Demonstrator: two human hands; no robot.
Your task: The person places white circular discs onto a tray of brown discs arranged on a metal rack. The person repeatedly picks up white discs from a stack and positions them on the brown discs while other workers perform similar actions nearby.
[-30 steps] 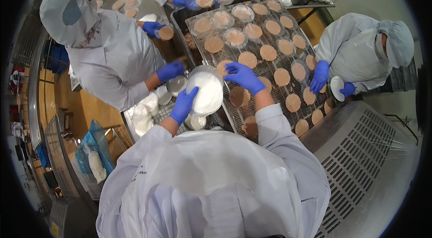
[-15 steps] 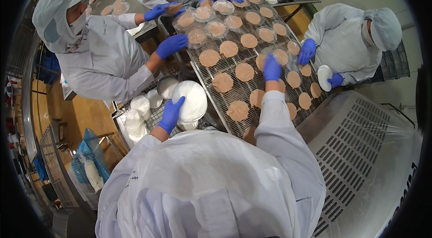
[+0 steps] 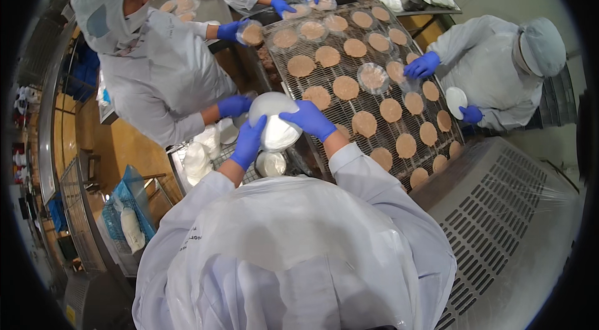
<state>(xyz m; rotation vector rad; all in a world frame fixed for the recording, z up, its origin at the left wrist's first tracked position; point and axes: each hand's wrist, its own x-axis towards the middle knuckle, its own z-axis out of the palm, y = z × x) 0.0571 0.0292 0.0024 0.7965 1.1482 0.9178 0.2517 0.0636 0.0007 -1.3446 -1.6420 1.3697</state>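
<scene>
In front of my chest, a stack of round, thin white film discs [image 3: 278, 135] is held between both hands. My left hand [image 3: 249, 142] grips its left side, and my right hand [image 3: 309, 119] pinches its upper right edge; both wear blue gloves. Beyond my right hand lies a wire-mesh conveyor [image 3: 368, 103] with rows of flat, round pinkish-brown patties [image 3: 346, 88]. A few patties have a clear disc with them, such as the film disc [image 3: 382, 83] near the middle.
Below the stack, a wire rack [image 3: 251, 175] carries white disc piles [image 3: 198, 164] and a round container [image 3: 271, 164]. Co-workers stand left, right and at the far end, their blue gloves near the belt. A slotted metal cover [image 3: 493, 224] borders the right.
My right hand has come back from over the patties to the stack, which both hands now hold. The left co-worker's hand has lifted a patty on film beside the belt. My view has shifted.
</scene>
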